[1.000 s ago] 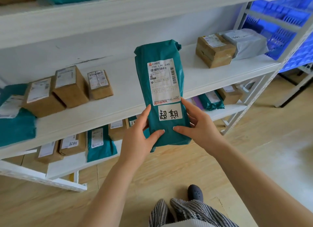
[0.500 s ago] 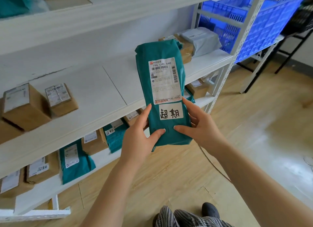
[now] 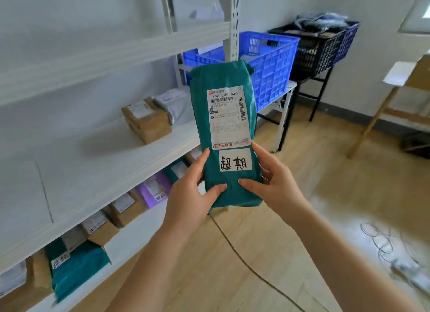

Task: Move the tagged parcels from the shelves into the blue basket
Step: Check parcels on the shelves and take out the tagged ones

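**Teal parcel held upright in both hands, blue basket behind it**

The fingers (image 3: pixel 202 162) of the left hand (image 3: pixel 190 195) curl round the lower left edge of the teal parcel (image 3: pixel 223 130), thumb pressed across its front near the bottom. The right hand (image 3: pixel 274 183) grips the lower right edge the same way, its thumb lying on the front just beside the left thumb. The parcel stands upright between them, held in the air in front of the shelves (image 3: pixel 104 153), with a printed shipping label (image 3: pixel 228 116) on its upper half and a white handwritten tag (image 3: pixel 235 162) just below.

Behind the parcel's top, the blue basket (image 3: pixel 272 62) sits on a white worktop (image 3: pixel 290 84) at the end of the shelving, with a dark basket (image 3: pixel 325 51) beside it on a black stand. On the middle shelf lie a brown box (image 3: pixel 146 121) and a grey bag (image 3: pixel 174 104), touching. The lower shelf carries more boxes and a second teal parcel (image 3: pixel 76 267) bearing a handwritten tag. A cable (image 3: pixel 244 263) runs across the wooden floor (image 3: pixel 325 195).
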